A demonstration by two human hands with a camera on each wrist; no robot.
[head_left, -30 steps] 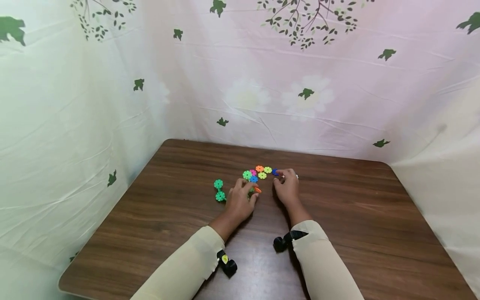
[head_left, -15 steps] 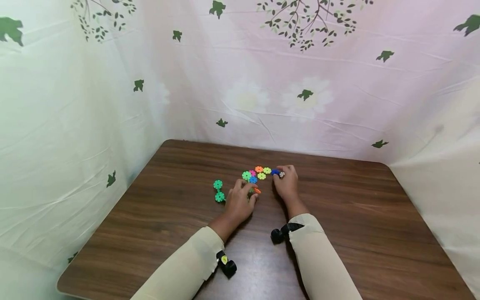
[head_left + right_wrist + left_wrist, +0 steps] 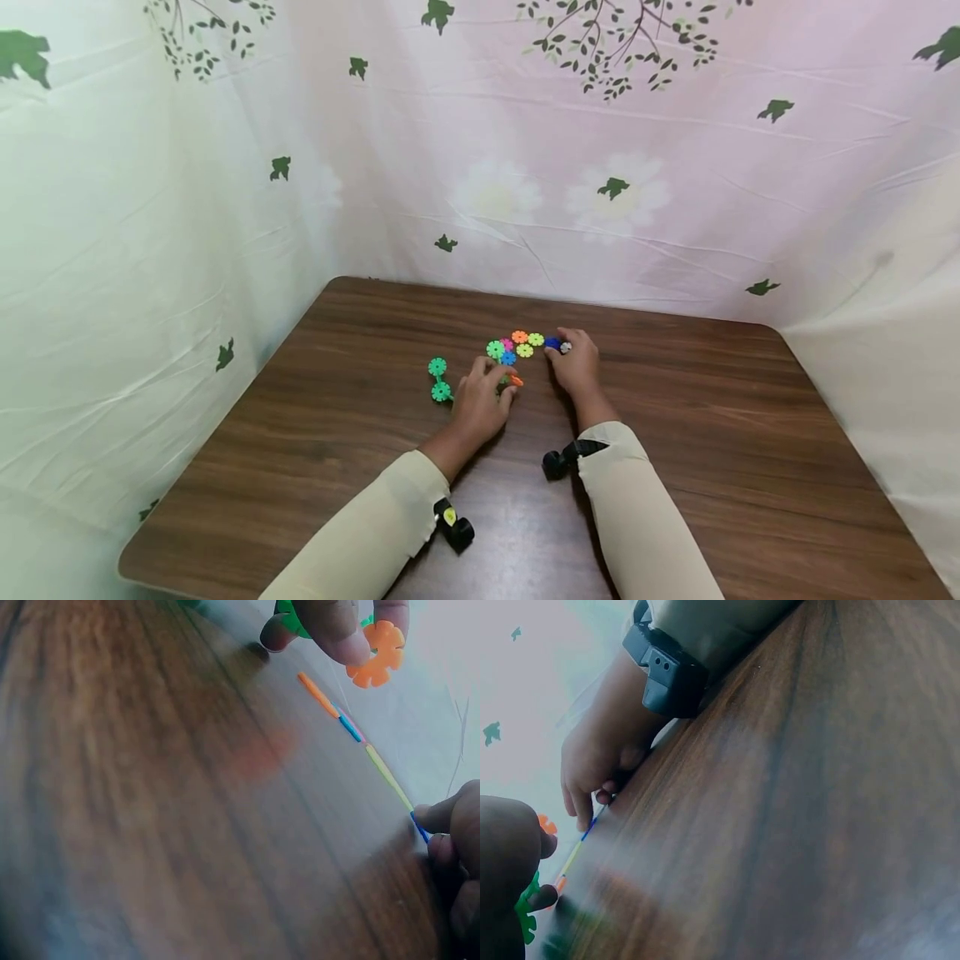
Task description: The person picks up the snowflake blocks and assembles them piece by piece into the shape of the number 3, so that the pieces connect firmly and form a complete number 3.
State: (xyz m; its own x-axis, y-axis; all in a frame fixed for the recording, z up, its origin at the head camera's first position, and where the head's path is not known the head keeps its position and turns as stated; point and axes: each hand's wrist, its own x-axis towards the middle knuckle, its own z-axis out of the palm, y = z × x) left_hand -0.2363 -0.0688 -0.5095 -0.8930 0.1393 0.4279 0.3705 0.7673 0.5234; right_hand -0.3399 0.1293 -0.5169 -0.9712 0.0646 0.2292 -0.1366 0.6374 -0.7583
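Note:
My left hand (image 3: 482, 402) is raised just over the table, holding a chain of notched flower-shaped plastic discs. A green disc (image 3: 289, 619) sits between its thumb and fingers, and an orange disc (image 3: 375, 656) hangs at its fingertips. The chain trails left to two green discs (image 3: 440, 392). Over to the right, my right hand (image 3: 576, 367) pinches a dark blue disc (image 3: 552, 342) lying flat on the table, its thumb and forefinger at the edge. A whitish disc (image 3: 566, 347) lies beside the blue one, partly under the fingers.
Between the hands lie loose discs: yellow (image 3: 525, 351), orange (image 3: 520, 337), pink (image 3: 507, 344), light blue (image 3: 507, 358) and light green (image 3: 495, 349). The brown wooden table (image 3: 300, 467) meets a printed cloth (image 3: 495, 167) at its back edge.
My right hand has shifted slightly away from me, its thumb and forefinger now closing on the dark blue disc, and the whitish disc shows beside it. The left hand stays in place.

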